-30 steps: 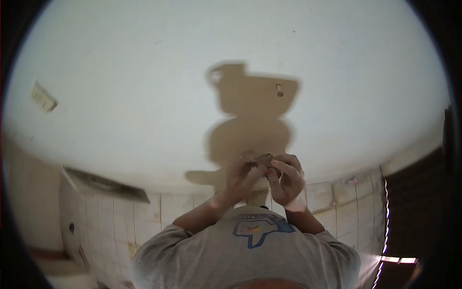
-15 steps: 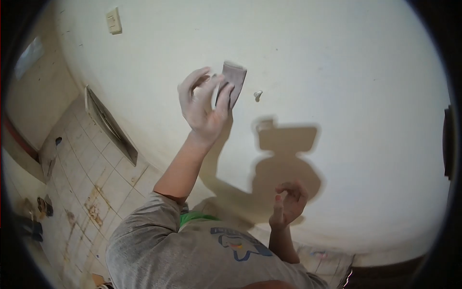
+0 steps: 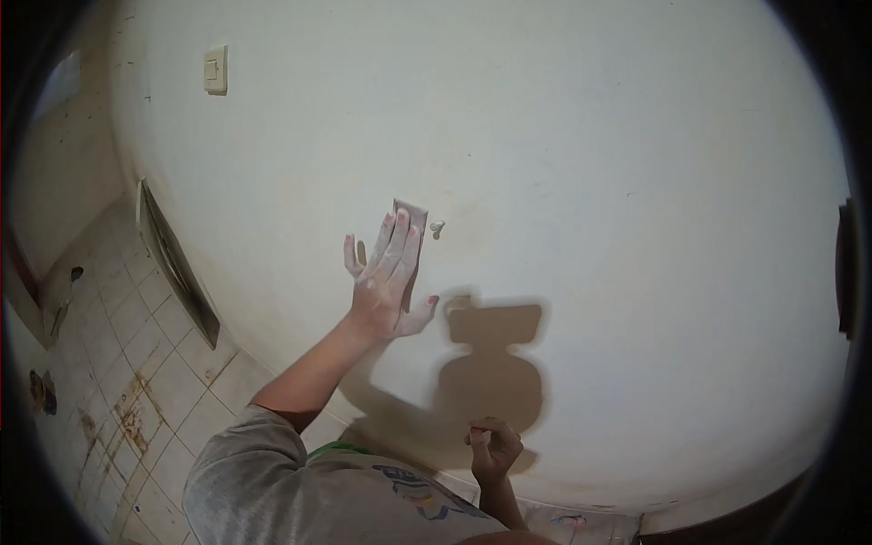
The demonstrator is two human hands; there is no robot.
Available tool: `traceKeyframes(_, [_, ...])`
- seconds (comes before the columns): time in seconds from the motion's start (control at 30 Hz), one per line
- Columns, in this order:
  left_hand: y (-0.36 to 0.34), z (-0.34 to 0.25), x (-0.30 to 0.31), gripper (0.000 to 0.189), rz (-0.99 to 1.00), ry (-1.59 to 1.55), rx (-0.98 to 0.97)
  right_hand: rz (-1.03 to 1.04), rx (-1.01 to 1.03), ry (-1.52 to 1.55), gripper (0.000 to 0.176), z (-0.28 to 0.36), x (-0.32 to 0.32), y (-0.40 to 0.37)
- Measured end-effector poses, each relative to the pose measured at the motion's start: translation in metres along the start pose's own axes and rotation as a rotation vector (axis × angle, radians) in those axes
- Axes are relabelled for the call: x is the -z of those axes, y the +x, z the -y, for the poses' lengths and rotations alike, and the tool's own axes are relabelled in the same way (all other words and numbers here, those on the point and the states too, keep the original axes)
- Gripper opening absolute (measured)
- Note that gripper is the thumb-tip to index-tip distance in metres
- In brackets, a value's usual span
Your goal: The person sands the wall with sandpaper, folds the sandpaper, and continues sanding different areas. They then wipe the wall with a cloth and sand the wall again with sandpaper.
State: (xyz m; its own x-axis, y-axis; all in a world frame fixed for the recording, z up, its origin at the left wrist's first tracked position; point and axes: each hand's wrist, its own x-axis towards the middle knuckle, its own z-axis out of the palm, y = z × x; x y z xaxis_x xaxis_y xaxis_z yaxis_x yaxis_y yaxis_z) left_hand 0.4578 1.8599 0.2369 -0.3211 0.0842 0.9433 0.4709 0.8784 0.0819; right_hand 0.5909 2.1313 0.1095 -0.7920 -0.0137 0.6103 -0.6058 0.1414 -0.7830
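My left hand (image 3: 386, 286) is dusted with white powder and rests almost flat on the wall (image 3: 581, 163). Under its outstretched fingers lies a folded piece of grey-brown sandpaper (image 3: 413, 213), pressed against the white surface. The thumb sticks out to the right, and the little finger stands apart on the left. Just right of the sandpaper, a small pale hook (image 3: 437, 229) projects from the wall. Lower down, my right hand (image 3: 496, 448) is curled in front of my body, fingertips close to the thumb, with nothing visible in it.
A light switch (image 3: 215, 71) is on the wall at upper left. A flat framed panel (image 3: 177, 263) leans at the wall's left end. Stained floor tiles (image 3: 154, 381) spread below it. A dark object (image 3: 845, 268) shows at the right edge. My shadow falls across the wall.
My left hand has turned from a raised grip on the sandpaper to fingers laid flat over it on the wall. My right hand has curled more tightly. The view has shifted.
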Motion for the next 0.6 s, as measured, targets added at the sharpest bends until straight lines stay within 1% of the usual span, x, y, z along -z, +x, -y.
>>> traceKeyframes(0.07, [0.029,0.008,0.009,0.097,-0.011,0.03,-0.039,-0.015,0.024,-0.05,0.006,-0.002,-0.005,0.002])
traceKeyframes(0.17, [0.101,0.006,0.045,0.108,0.016,0.072,-0.1,-0.047,0.043,-0.154,0.006,-0.005,-0.009,0.01])
traceKeyframes(0.23, [0.136,0.011,0.056,0.11,0.004,0.063,-0.163,-0.065,0.048,-0.19,0.007,-0.003,-0.013,0.02])
traceKeyframes(0.3, [0.14,0.016,0.055,0.112,0.019,0.044,-0.192,-0.07,0.016,-0.143,0.008,0.004,-0.018,0.028])
traceKeyframes(0.37, [0.129,0.017,0.05,0.114,0.058,0.016,-0.193,-0.076,-0.008,-0.1,0.008,0.016,-0.027,0.034])
traceKeyframes(0.4, [0.116,0.016,0.045,0.115,0.098,-0.032,-0.162,-0.095,-0.031,-0.108,0.008,0.011,-0.029,0.029])
traceKeyframes(0.47, [0.068,0.014,0.03,0.116,0.174,-0.115,-0.107,-0.08,-0.062,-0.138,0.006,0.015,-0.037,0.026])
traceKeyframes(0.5, [0.032,0.013,0.014,0.115,0.221,-0.098,-0.098,-0.073,-0.077,-0.151,0.006,0.019,-0.043,0.026])
traceKeyframes(0.53, [-0.006,0.009,0.0,0.114,0.267,-0.083,-0.089,-0.037,-0.043,-0.251,0.006,0.028,-0.049,0.03])
traceKeyframes(0.6, [-0.068,-0.005,0.0,0.107,0.561,-0.171,0.034,-0.013,-0.047,-0.283,0.006,0.029,-0.058,0.023])
